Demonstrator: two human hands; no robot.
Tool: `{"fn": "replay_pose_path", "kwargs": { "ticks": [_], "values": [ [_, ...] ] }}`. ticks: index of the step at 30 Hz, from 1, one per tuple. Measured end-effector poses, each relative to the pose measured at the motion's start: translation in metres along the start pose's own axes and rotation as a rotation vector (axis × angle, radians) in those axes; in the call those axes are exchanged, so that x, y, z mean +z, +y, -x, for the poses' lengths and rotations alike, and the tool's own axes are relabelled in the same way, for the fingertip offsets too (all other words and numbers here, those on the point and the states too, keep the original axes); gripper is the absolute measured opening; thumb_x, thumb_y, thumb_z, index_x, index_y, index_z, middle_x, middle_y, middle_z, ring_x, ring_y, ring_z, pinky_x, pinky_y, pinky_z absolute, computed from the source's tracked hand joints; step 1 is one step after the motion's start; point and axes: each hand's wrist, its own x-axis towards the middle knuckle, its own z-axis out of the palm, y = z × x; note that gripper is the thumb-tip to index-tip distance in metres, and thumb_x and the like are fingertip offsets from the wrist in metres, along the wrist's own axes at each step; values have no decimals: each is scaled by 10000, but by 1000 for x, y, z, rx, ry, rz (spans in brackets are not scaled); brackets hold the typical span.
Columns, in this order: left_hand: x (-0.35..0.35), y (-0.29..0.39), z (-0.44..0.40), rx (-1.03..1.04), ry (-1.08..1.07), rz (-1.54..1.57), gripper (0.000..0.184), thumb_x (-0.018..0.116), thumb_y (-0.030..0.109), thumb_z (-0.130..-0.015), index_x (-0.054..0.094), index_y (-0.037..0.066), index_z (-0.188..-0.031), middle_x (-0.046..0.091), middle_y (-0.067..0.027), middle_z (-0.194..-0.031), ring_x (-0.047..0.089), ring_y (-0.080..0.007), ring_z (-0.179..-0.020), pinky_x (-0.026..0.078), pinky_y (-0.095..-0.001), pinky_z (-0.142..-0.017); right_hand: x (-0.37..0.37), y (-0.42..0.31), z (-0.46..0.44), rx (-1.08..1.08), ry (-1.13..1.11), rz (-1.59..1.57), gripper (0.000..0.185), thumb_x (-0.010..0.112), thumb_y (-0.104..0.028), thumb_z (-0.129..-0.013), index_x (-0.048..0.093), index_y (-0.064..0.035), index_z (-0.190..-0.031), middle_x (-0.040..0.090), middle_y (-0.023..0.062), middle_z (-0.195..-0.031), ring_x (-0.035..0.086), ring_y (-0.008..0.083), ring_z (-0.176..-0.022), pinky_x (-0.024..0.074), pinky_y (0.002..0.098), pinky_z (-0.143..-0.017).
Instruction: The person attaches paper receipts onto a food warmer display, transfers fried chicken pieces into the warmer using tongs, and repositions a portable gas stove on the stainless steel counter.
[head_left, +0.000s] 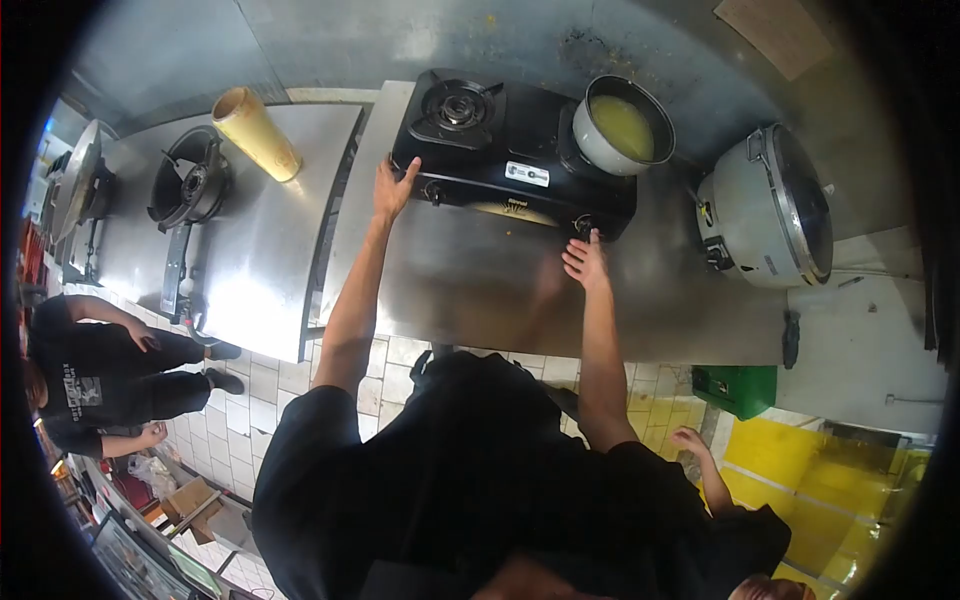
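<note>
A black two-burner gas stove stands on the steel counter. On its right burner sits a pot holding yellowish-green liquid. My left hand is at the stove's front left corner, thumb and fingers apart, with nothing held. Just below the right knob is my right hand, its fingers spread and nothing in them; whether a fingertip touches the knob is unclear. The left burner bears no pot.
A large rice cooker stands to the right. On the left counter are a yellowish roll and a single burner. One person stands at the left, another at the lower right. A green bin is under the counter.
</note>
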Motion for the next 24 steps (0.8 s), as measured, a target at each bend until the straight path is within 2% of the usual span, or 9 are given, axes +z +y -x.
{"fn": "replay_pose_path", "kwargs": {
  "ticks": [2,4,6,10,14,15,17,19,24],
  "values": [
    [-10,21,11,88,-53,-49,1040,634,672,-792,297,-49,-1462,395,-315,-1424,416,-421,-1318,356,-446,-1087,5,7,-1,77,-136,-171,550,531,-571,-933,635,-56,-1096,664,65,-985,633,191,-869,502,406,-788],
    [2,5,11,146,-45,-125,1068,639,676,-785,244,-25,-1487,361,-328,-1441,388,-444,-1333,351,-451,-1093,13,9,-5,82,-332,-857,439,569,-494,-939,675,-71,-987,665,39,-828,626,185,-787,502,370,-723],
    [7,-4,11,206,-39,-207,1099,644,680,-778,191,-1,-1512,328,-342,-1458,360,-467,-1348,346,-455,-1100,12,13,-25,137,-368,-963,408,567,-462,-946,685,-72,-925,662,27,-784,620,175,-753,502,357,-705],
    [21,12,15,43,-15,-245,1136,668,678,-760,108,74,-1542,227,-369,-1494,292,-493,-1381,328,-526,-1097,7,17,-40,275,-509,-1217,342,584,-364,-940,706,-72,-811,661,-4,-710,611,147,-675,504,330,-662],
    [36,13,18,-75,38,-256,1124,681,671,-755,83,156,-1556,178,-384,-1504,272,-506,-1387,304,-577,-1095,11,12,-40,333,-472,-1306,308,605,-330,-917,713,-68,-795,665,3,-688,604,137,-625,512,321,-638],
    [36,14,18,-78,41,-259,1124,681,671,-755,83,156,-1556,178,-384,-1504,272,-506,-1387,304,-577,-1095,15,6,-31,344,-397,-1351,318,612,-345,-912,702,-55,-817,597,-7,-637,555,120,-588,499,305,-618],
    [37,17,20,-186,29,-170,1116,689,691,-727,64,280,-1557,146,-275,-1565,220,-479,-1418,336,-676,-1019,20,5,-26,361,-320,-1394,333,620,-360,-907,691,-42,-839,529,-17,-585,506,104,-551,486,288,-599],
    [31,41,21,-267,40,-175,1161,709,703,-692,85,240,-1555,154,-270,-1564,215,-470,-1421,328,-668,-1030,10,19,-48,380,-564,-1391,252,653,-281,-889,710,-43,-829,676,29,-704,609,148,-625,532,314,-639],
    [50,51,4,-421,226,-152,1286,757,748,-577,168,106,-1524,180,-257,-1561,183,-435,-1443,292,-648,-1068,19,11,-27,407,-509,-1402,288,652,-313,-901,705,-36,-844,659,33,-701,607,157,-640,538,308,-645]
  ]
}}
